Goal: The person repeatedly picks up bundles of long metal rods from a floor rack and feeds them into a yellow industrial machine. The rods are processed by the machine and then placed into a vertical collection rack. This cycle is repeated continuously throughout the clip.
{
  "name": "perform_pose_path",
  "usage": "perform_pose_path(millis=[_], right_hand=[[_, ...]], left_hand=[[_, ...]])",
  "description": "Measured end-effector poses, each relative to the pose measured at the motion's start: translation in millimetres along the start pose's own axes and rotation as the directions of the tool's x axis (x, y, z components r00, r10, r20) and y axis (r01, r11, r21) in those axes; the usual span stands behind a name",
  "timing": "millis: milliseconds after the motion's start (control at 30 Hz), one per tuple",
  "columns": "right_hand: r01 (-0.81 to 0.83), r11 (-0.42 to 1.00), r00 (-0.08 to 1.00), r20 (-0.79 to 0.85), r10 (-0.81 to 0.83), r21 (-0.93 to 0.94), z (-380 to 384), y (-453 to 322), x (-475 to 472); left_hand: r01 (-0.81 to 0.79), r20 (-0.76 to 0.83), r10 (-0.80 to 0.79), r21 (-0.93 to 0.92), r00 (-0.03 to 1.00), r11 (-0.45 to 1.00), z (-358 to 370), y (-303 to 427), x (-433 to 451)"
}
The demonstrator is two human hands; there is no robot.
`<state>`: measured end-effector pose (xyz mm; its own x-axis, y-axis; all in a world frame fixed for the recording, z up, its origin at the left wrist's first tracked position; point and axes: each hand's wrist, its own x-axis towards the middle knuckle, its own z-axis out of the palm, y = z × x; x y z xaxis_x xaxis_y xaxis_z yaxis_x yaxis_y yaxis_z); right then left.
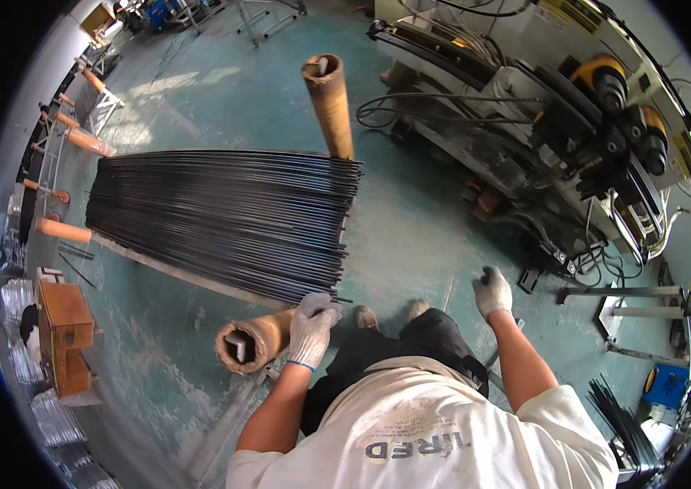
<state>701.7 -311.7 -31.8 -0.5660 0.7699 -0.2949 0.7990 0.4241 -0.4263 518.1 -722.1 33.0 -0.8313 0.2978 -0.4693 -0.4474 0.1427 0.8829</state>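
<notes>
Many thin black rods (223,214) lie side by side on a low rack in front of me and to the left, their near ends uneven. My left hand (313,327), in a white knit glove with a blue cuff edge, is at the rack's near corner by the end of the lowest rod. Its fingers are curled, but whether they grip a rod cannot be made out. Beside it a thick brown cardboard tube (259,342) sticks out; another such tube (330,110) stands out at the far corner. My right hand (493,292), gloved too, hangs over the floor, fingers partly bent, holding nothing visible.
A machine (504,122) with yellow-and-black motors and loose cables fills the right side. A metal frame (626,293) stands lower right, near a bundle of black rods (623,422). A wooden cabinet (67,312) is at left. A thin cable (443,98) loops out beside the machine.
</notes>
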Motion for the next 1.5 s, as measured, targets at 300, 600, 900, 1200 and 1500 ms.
perform_pose_path(millis=[300, 600, 900, 1200, 1500], right_hand=[[0.537, 0.839, 0.815, 0.315, -0.487, -0.091, 147, -279, 109], [0.702, 0.609, 0.71, 0.297, -0.639, -0.368, 271, -425, 222], [0.727, 0.557, 0.684, 0.491, -0.539, -0.402, 298, -439, 251], [0.792, 0.533, 0.575, 0.657, -0.488, -0.296, 279, -448, 264], [0.81, 0.568, 0.393, 0.855, -0.338, -0.148, 270, -452, 241]], left_hand=[[0.022, -0.212, -0.042, -0.098, 0.976, 0.995, -28, 38, 9], [0.202, -0.377, -0.266, -0.201, 0.887, 0.959, -24, 41, 31], [0.14, -0.535, -0.257, -0.249, 0.805, 0.958, -34, 71, 97], [0.184, -0.6, -0.246, -0.164, 0.762, 0.969, -39, 77, 100], [0.152, -0.633, -0.213, -0.15, 0.744, 0.977, -30, 79, 93]])
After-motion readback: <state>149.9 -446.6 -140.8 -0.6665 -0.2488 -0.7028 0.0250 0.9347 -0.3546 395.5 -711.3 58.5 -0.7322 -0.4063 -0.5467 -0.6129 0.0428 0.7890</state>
